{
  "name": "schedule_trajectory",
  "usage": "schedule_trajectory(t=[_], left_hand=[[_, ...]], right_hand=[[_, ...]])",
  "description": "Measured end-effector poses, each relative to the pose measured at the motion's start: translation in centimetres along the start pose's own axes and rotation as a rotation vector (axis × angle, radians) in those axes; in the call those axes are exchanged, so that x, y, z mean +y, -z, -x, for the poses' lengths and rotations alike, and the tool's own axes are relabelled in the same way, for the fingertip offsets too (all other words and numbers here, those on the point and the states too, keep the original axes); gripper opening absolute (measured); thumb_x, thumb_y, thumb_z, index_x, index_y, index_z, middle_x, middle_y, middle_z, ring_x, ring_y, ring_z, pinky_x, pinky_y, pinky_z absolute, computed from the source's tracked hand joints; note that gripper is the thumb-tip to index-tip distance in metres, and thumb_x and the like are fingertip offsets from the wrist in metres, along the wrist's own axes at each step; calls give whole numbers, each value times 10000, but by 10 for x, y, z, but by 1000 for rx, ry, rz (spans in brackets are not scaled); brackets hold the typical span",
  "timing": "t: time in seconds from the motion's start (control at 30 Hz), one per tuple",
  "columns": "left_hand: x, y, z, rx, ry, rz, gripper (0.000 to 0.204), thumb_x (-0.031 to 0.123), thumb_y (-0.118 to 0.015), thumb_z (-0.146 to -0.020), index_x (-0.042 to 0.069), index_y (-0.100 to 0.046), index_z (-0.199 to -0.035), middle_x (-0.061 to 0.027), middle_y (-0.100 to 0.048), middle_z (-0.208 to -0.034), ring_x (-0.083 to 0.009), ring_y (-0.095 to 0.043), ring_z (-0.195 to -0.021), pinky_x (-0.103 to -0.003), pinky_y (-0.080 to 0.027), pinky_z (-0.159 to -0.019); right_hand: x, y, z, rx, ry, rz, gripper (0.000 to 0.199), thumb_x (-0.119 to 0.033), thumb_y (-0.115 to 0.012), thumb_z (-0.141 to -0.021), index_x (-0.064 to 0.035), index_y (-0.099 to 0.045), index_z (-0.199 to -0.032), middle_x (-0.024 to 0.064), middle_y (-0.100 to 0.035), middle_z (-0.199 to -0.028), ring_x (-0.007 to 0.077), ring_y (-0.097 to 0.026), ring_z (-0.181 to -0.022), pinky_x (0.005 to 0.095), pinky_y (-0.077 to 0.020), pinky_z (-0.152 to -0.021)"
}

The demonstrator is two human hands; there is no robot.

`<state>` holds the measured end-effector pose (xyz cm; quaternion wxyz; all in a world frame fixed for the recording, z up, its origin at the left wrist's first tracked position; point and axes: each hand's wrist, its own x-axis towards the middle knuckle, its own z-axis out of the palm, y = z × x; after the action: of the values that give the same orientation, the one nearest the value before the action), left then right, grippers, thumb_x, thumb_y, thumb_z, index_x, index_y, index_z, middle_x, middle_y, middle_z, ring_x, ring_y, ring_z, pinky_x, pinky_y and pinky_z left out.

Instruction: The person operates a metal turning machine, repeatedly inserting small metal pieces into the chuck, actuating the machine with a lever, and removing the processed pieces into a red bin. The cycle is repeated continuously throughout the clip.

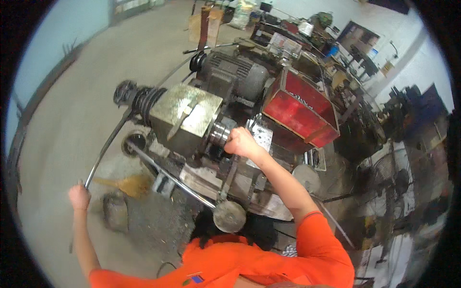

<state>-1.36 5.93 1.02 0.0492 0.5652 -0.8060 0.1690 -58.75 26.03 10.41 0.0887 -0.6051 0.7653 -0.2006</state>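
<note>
I stand over a small metal lathe (185, 117) with a boxy headstock and a round chuck (221, 132). My right hand (242, 142) is closed at the chuck, gripping something there that I cannot make out. My left hand (79, 197) is stretched far out to the left and holds the near end of a long thin metal rod (108, 144). The rod runs up toward the pulleys (144, 98) at the back of the headstock. A round handwheel (229, 216) sits low at the lathe's front, close to my orange shirt.
A grey electric motor (235, 72) sits behind the headstock, and a red metal box (300, 110) stands to its right. A broom head (125, 185) lies on the concrete floor at left. Cluttered benches and a fan (389, 177) fill the right side.
</note>
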Motion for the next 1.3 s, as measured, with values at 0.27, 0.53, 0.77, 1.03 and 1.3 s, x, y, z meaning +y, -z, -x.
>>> schedule_trajectory(t=[0.27,0.53,0.77,1.03,1.3], left_hand=[[-32,-37,-68,-71,50,-85,148,39,-567,-711,42,-568,-860,-146,-605,-784,-294,-617,-730,-427,-478,-658],[163,-30,-48,207,255,952,286,140,-586,-810,11,-570,-1064,-194,-632,-926,-342,-616,-855,-396,-480,-756],[297,-122,4,-563,-418,138,381,269,-711,-688,103,-629,-1020,-112,-662,-941,-267,-639,-923,-397,-505,-781],[276,-112,-32,-505,-695,-79,265,256,-661,-749,123,-641,-978,-104,-651,-968,-274,-615,-959,-397,-502,-739],[230,-81,-44,-327,-315,465,328,262,-674,-751,81,-637,-1022,-158,-652,-843,-313,-631,-794,-406,-496,-674]], right_hand=[[9,-5,-1,41,35,170,189,-161,-567,-522,6,-632,-582,244,-584,-617,397,-617,-643,425,-522,-644],[4,5,58,239,284,84,290,-145,-616,-531,-46,-669,-798,114,-606,-1061,309,-510,-975,416,-436,-820],[37,33,206,437,183,-58,353,-149,-644,-542,-63,-648,-884,121,-606,-1086,315,-548,-962,407,-437,-837],[141,47,379,482,-420,152,364,-147,-667,-526,-60,-673,-880,158,-621,-1076,345,-567,-991,410,-454,-847],[268,42,575,190,-1327,709,449,-205,-752,-559,-67,-594,-956,125,-625,-963,294,-557,-1006,405,-442,-856]])
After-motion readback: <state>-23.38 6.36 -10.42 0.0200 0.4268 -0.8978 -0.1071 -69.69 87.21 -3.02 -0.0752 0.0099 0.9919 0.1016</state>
